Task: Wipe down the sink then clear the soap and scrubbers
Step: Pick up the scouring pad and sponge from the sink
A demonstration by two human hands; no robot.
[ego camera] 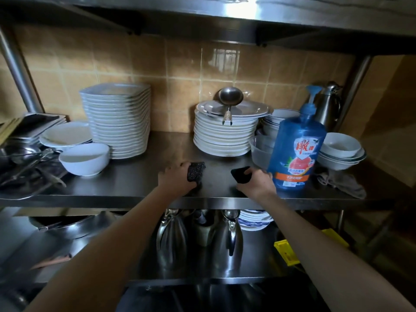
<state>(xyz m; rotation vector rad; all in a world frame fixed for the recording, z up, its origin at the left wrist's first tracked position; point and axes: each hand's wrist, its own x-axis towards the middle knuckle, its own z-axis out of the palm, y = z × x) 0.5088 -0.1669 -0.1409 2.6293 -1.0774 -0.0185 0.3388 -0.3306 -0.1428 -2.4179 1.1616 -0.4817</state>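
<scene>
On the left of the steel shelf (126, 185) a white bowl (84, 158) is sitting in front of a tall stack of square plates (117, 120). To the right of them, your left hand (174, 176) is holding a rough dark scrubber (196, 172). Its fingers are curling round it, and the scrubber is sticking out to the right of the hand, with its long side pointing away from you. Its lower end is lying at the level of the shelf, but I cannot tell if it is touching.

A bare strip of shelf is lying between your two hands, in front of the stack of round plates (225, 136). Your right hand (256, 182) is gripping a flat black scrubber (240, 174), and this one is pointing left, toward the other scrubber. The two are near each other but apart.

The blue soap bottle (297, 149) is standing upright on the shelf just beside your right hand, on its right side, so this hand is the nearer one to it. A grey cloth (342, 181) is lying further right.

I am judging that you are in the clearing part of the task. The soap is already in its place, and both scrubbers only need to go down on the bare strip under your fingers.
</scene>
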